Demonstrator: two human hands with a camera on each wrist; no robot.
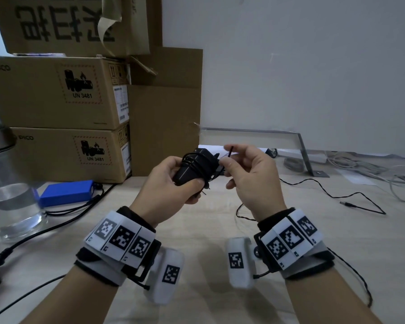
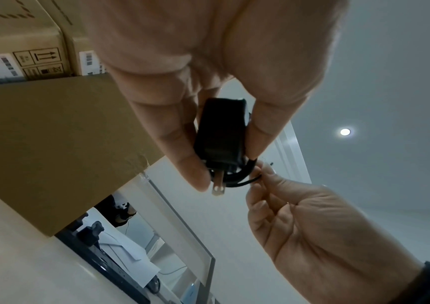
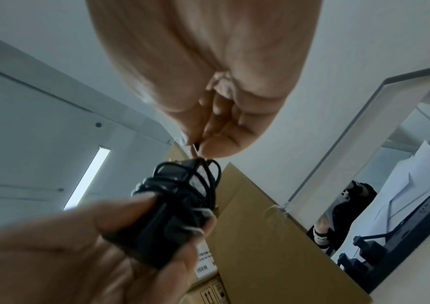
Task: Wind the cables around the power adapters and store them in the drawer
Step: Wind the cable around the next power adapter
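Observation:
A black power adapter (image 1: 192,168) with its thin black cable (image 1: 197,160) coiled around the body is held in the air above the desk. My left hand (image 1: 171,181) grips the adapter body (image 2: 220,131), thumb on one side and fingers on the other; its two metal prongs (image 2: 217,188) stick out. My right hand (image 1: 246,174) pinches the cable's free end (image 1: 230,152) just right of the adapter, and the tip pokes up above the fingers. In the right wrist view the coils (image 3: 182,181) wrap the adapter (image 3: 162,222). No drawer is in view.
Stacked cardboard boxes (image 1: 56,94) stand at the back left. A blue box (image 1: 66,192) and a glass jar of water (image 1: 9,195) sit at the left. Another thin black cable with a barrel plug (image 1: 346,204) lies on the wooden desk (image 1: 208,230) at the right, with white cables (image 1: 372,169) behind.

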